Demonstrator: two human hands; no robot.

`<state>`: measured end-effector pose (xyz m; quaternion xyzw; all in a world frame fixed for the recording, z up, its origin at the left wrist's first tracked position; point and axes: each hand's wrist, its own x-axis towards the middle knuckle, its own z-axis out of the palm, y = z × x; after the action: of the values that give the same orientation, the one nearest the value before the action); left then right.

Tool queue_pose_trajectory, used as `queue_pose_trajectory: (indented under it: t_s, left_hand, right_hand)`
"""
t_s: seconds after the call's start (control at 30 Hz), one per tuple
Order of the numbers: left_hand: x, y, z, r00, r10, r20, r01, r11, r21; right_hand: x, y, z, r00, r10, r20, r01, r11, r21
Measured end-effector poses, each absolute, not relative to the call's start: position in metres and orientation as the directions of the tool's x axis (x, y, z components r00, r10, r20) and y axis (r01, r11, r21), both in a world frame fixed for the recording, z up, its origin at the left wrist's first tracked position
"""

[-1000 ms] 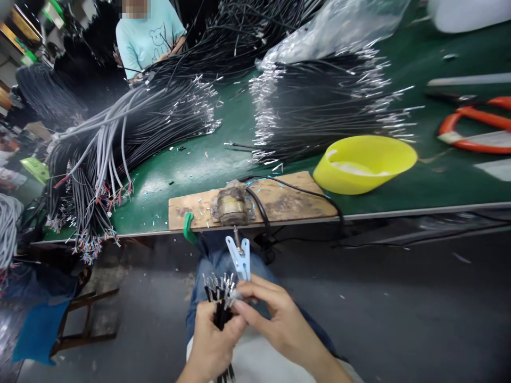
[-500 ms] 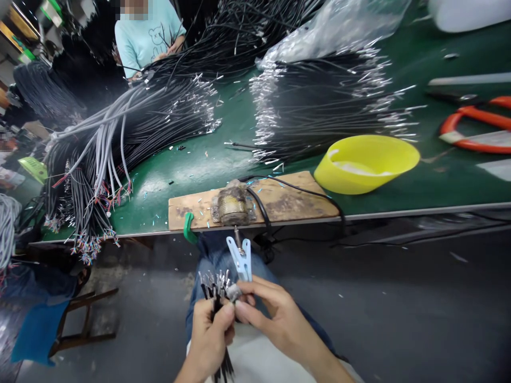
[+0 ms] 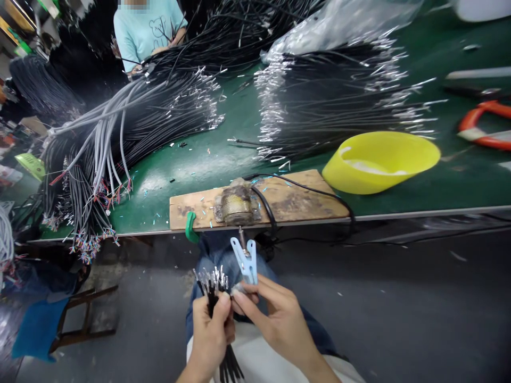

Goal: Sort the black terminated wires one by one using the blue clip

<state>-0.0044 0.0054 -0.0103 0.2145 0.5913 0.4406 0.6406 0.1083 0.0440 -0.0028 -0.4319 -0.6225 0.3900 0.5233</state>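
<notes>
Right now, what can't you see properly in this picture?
All in the head view:
- Bundle of black wires: lower part hidden inside the left hand; the ends run off the bottom edge.
- What the right hand pinches below the blue clip: too small and covered by fingertips.
- Orange-handled tool: cut off by the right edge, blurred.
- Yellow bowl: contents unclear behind its rim.
- Person in teal shirt: hands hidden by cable piles.

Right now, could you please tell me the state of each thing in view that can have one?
Left hand: closed around the bundle of black wires.
Right hand: fingertips pinching a wire end.
Blue clip: upright, jaws shut.
Yellow bowl: tilted, on the green table.
</notes>
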Motion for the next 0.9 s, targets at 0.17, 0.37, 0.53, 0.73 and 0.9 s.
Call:
queue_pose_trajectory:
  t_s: [0.17,0.37,0.53,0.73,0.9]
  left_hand:
    - [0.001,0.005,-0.009,-0.143,0.799,-0.585,-0.368,0.505,0.780]
    - [0.000,0.005,-0.001,-0.144,0.851,-0.505,-0.377,0.425,0.823]
    - [0.000,0.005,-0.001,-0.131,0.852,-0.507,-0.334,0.444,0.832]
    - [-0.007,0.011,0.004,-0.038,0.881,-0.471,-0.228,0.451,0.863]
    - [-0.009,0.015,0.009,0.042,0.885,-0.464,-0.203,0.462,0.863]
  right_hand:
    - [0.105,0.047,-0.002,-0.020,0.931,0.365,0.125,0.365,-0.923]
    - [0.112,0.050,-0.008,-0.042,0.999,0.031,-0.123,0.026,-0.992]
    - [0.111,0.041,-0.003,-0.115,0.990,0.079,-0.162,0.059,-0.985]
    - [0.107,0.041,-0.005,-0.305,0.940,-0.154,-0.546,-0.305,-0.780]
    - [0.109,0.043,-0.006,-0.367,0.902,-0.228,-0.586,-0.415,-0.697]
